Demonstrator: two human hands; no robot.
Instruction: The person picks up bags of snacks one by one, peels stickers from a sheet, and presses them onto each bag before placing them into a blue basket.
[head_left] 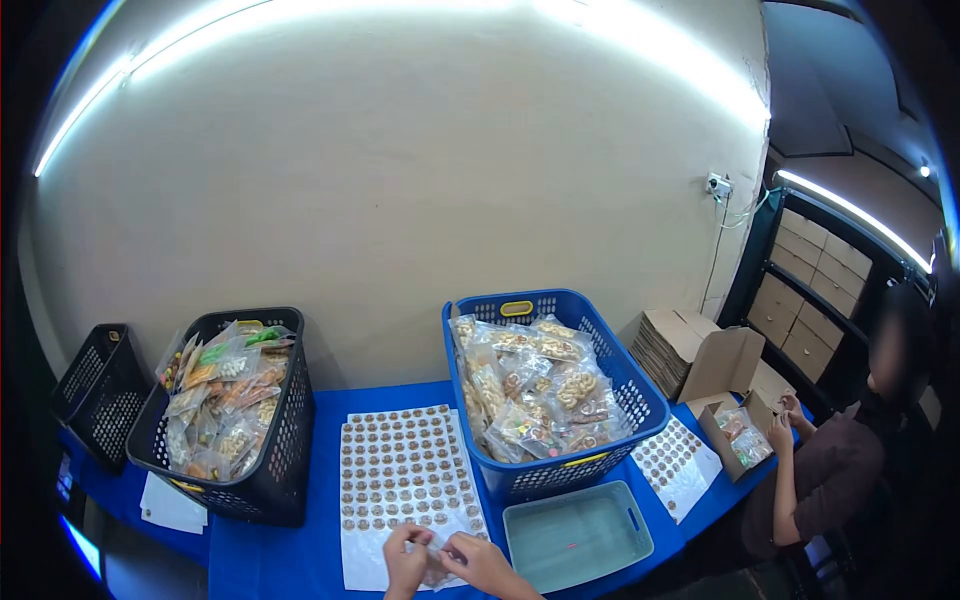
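My left hand [405, 560] and my right hand [480, 562] meet at the near edge of a white sticker sheet [405, 470] covered with several round brown stickers. Both hands pinch a small clear snack packet [432, 568] between them; it is mostly hidden by the fingers. The sheet lies flat on the blue table [320, 440].
A blue basket [600, 390] full of snack packets stands right of the sheet, a black basket [270, 480] with packets to the left, another black basket [100, 385] far left. A pale green tray [578, 535] sits near right. Another person [850, 470] works at cardboard boxes [715, 365], beside a second sticker sheet [675, 460].
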